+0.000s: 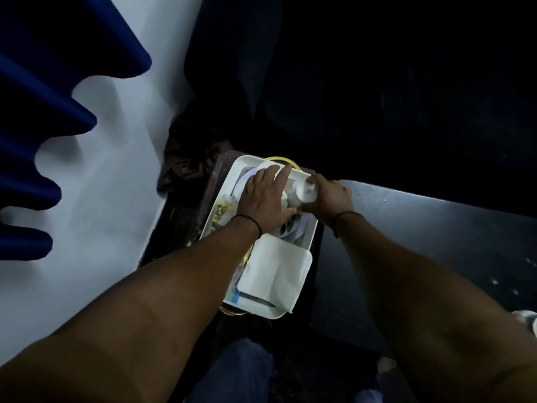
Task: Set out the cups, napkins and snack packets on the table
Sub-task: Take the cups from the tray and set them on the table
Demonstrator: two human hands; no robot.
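Left hand (263,196) lies open in the white bin (305,239) beside napkins (276,274); right hand (328,196) grips a cup (306,193); dim contents unclear.

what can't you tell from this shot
Head view only:
- Tray contents under the left hand: covered by hand and forearm.
- How many cups the right hand grips: blurred, partly covered.
- Yellow packet: print too small, half hidden.
- Dark table: cut off right, underlit.
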